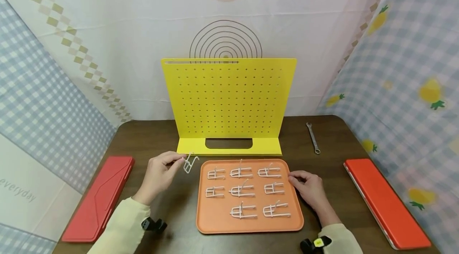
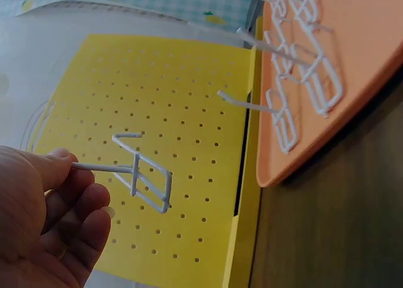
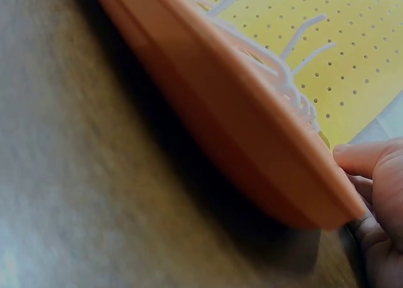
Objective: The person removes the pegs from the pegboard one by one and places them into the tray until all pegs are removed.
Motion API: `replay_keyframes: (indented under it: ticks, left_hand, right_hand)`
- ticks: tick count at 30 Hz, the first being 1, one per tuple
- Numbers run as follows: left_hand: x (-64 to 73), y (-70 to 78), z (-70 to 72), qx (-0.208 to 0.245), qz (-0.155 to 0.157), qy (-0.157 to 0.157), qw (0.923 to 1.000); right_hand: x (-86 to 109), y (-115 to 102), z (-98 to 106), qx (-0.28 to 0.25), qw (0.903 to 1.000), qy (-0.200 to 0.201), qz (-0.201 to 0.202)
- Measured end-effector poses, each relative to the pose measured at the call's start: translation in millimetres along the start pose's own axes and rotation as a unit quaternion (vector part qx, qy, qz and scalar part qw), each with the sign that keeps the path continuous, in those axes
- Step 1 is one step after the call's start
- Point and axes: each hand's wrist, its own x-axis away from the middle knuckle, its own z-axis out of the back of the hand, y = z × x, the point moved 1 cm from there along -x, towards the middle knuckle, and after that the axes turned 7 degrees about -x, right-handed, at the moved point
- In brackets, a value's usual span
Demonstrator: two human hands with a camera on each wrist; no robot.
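Observation:
Thumb and fingers of my left hand (image 1: 159, 174) pinch a white wire pegboard hook (image 1: 190, 163) by its prong, raised left of the tray. In the left wrist view this hook (image 2: 151, 181) overlaps the yellow pegboard (image 2: 182, 99), its rectangular frame pointing away from the fingers. My right hand (image 1: 310, 188) holds the right rim of the orange tray (image 1: 215, 222); in the right wrist view the thumb (image 3: 359, 157) lies at the rim, with the other fingers beside and below it. Several more white hooks (image 1: 242, 190) lie in rows on the tray.
The perforated yellow pegboard (image 1: 229, 98) stands upright on its base behind the tray. A wrench (image 1: 313, 138) lies at the back right. A red folded case (image 1: 100, 198) is at the left table edge, and an orange-red flat case (image 1: 387, 202) at the right.

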Motion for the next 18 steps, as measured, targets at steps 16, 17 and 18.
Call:
replay_keyframes:
  ticks: [16, 17, 18]
  left_hand:
    - [54.9, 37.0, -12.1, 0.025, -0.126, -0.062, 0.9897]
    - [57.8, 38.5, -15.4, 0.031, -0.135, -0.07, 0.988]
    - [60.6, 40.1, -18.6, 0.039, -0.137, -0.081, 0.9865]
  right_hand:
    - [-1.2, 1.2, 0.0, 0.002, 1.0, -0.003, -0.009]
    - [-1.2, 1.0, 0.1, 0.003, 0.9999, -0.004, -0.009]
    - [-1.1, 0.7, 0.3, 0.003, 0.9999, -0.005, -0.009]
